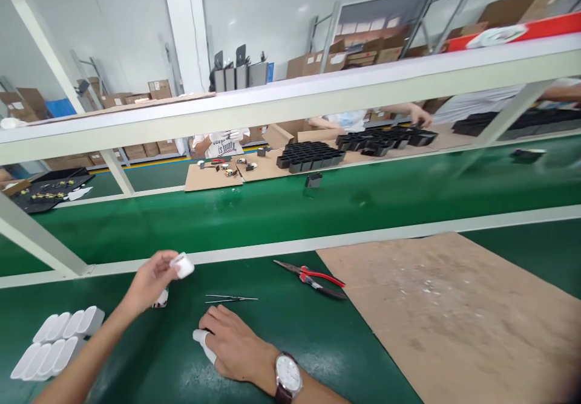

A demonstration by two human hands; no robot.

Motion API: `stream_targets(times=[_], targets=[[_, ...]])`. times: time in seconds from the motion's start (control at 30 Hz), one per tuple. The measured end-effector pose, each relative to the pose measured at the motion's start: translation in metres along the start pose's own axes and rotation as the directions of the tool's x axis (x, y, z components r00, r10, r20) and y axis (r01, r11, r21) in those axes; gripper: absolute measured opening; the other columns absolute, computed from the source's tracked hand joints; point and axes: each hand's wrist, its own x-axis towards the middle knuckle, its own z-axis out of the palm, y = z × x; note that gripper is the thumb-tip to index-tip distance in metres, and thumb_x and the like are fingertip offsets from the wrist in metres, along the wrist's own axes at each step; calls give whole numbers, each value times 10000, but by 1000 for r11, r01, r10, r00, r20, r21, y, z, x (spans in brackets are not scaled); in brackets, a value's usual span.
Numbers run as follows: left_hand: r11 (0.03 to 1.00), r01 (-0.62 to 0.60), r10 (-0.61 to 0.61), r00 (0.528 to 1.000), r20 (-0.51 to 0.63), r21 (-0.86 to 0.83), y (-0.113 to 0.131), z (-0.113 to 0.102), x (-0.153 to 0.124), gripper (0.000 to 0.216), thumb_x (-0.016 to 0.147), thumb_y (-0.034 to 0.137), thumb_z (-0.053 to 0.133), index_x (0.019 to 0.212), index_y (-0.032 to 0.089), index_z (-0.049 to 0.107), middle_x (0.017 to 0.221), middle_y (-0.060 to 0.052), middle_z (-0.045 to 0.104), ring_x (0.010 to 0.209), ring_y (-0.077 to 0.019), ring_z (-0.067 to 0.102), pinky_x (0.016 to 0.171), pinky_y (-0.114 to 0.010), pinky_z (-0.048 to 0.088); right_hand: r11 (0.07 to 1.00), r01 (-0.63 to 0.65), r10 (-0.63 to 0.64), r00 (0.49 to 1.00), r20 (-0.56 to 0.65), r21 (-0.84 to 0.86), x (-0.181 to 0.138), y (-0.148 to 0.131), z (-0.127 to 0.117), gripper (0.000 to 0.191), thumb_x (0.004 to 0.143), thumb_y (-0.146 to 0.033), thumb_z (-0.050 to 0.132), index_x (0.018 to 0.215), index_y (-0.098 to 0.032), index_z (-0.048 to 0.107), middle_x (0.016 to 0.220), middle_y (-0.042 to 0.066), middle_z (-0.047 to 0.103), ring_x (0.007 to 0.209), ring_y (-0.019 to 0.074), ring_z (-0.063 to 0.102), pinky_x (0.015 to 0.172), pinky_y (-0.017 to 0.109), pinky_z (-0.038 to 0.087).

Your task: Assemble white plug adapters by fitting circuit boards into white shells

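Left hand pinches a white piece; right hand sits by the tweezers

Take the right hand (231, 340) as the centre of the clock. At 11 o'clock the left hand (153, 280) has a white rounded piece (183, 265) nipped between thumb and fingertips, closed firmly enough to hold it clear of the dark green worktop (254, 386). A dark slot shows along the piece's upper edge. Just below that hand lies a small part (160, 299), half hidden by it; it looks whitish with darker bits, though the view is too poor to be sure.

The right hand is palm down, its fingers loosely bent and a white cover (204, 343) on the thumb. Its underside is out of sight, so I cannot tell whether it has hold of anything. A wristwatch (288, 372) is strapped on at 4 o'clock.

At 12 o'clock, just beyond the fingers, lie the tweezers (231, 299), pointing toward 3. Red-and-black pliers (313, 277) rest at 2 o'clock, their handles reaching the edge of a brown board (408, 313) at 3. Two rows of white shells (59, 342) stand at 9 o'clock, near the left forearm.

Farther off at 1 o'clock, a small black part (313, 180) sits on the green belt (227, 222), with black trays (311, 156) beyond it.
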Motion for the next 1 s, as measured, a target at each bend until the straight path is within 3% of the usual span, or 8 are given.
stream_targets(times=[0.17, 0.33, 0.43, 0.57, 0.67, 0.73, 0.83, 1.0], targets=[[941, 81, 6, 967, -255, 329, -13, -30, 78, 284, 743, 367, 774, 962, 215, 676, 985, -94, 806, 1002, -326, 774, 926, -432, 612, 1000, -20, 21, 999, -46, 23, -3, 3, 4, 217, 939, -161, 595, 1139, -155, 680, 1101, 78, 662, 985, 234, 526, 877, 371, 447], [907, 146, -3, 940, -341, 394, -27, -32, 84, 264, 729, 314, 781, 952, 203, 693, 990, -115, 819, 952, -302, 792, 845, -376, 626, 997, -28, 34, 994, -101, 69, -7, 2, 6, 231, 956, -141, 566, 1156, -175, 677, 1105, 71, 666, 1003, 236, 544, 928, 371, 461], [905, 108, 44, 938, -344, 412, -18, -44, 63, 282, 802, 447, 749, 932, 197, 732, 1206, -142, 786, 1040, -297, 773, 862, -359, 620, 996, -66, 76, 979, -190, 63, -7, 4, 8, 250, 958, -116, 545, 1165, -175, 673, 1113, 75, 667, 1002, 242, 553, 961, 393, 469], [900, 89, 72, 935, -348, 426, 8, -86, 14, 500, 891, 676, 618, 746, 214, 739, 1189, -107, 794, 1090, -314, 743, 885, -354, 596, 978, -208, 188, 914, -360, -18, -8, 21, 11, 339, 962, -61, 491, 1256, -130, 646, 1208, 149, 641, 1091, 295, 555, 962, 457, 486], [881, 110, 58, 940, -336, 460, 17, -124, -36, 500, 869, 713, 651, 928, 237, 791, 1238, -80, 779, 1114, -314, 731, 843, -335, 594, 948, -312, 257, 875, -411, -70, -12, 38, 13, 395, 976, -46, 442, 1324, -113, 617, 1106, 157, 652, 1022, 305, 571, 897, 478, 517], [833, 112, 61, 955, -291, 542, 10, -145, -69, 513, 862, 708, 674, 1115, 274, 781, 1290, -71, 758, 1153, -322, 716, 791, -327, 602, 942, -329, 277, 866, -416, -59, -12, 44, 12, 393, 1005, -78, 433, 1360, -125, 595, 1141, 161, 651, 1033, 307, 575, 887, 485, 531], [726, 84, 108, 966, -235, 682, -16, -164, -111, 526, 863, 730, 657, 1120, 293, 795, 1311, -91, 739, 1205, -354, 689, 853, -386, 621, 959, -283, 257, 883, -393, -9, 2, 39, 8, 385, 1039, -133, 444, 1405, -144, 565, 1287, 177, 627, 1140, 314, 571, 944, 504, 538], [584, 25, 187, 969, -165, 812, -63, -160, -137, 504, 911, 714, 596, 1018, 283, 834, 1350, -144, 705, 1272, -418, 641, 1046, -575, 549, 990, -142, 137, 975, -177, -13, 73, 22, 8, 452, 934, -62, 533, 1366, -156, 630, 1468, 186, 552, 1312, 339, 517, 1066, 526, 497]])
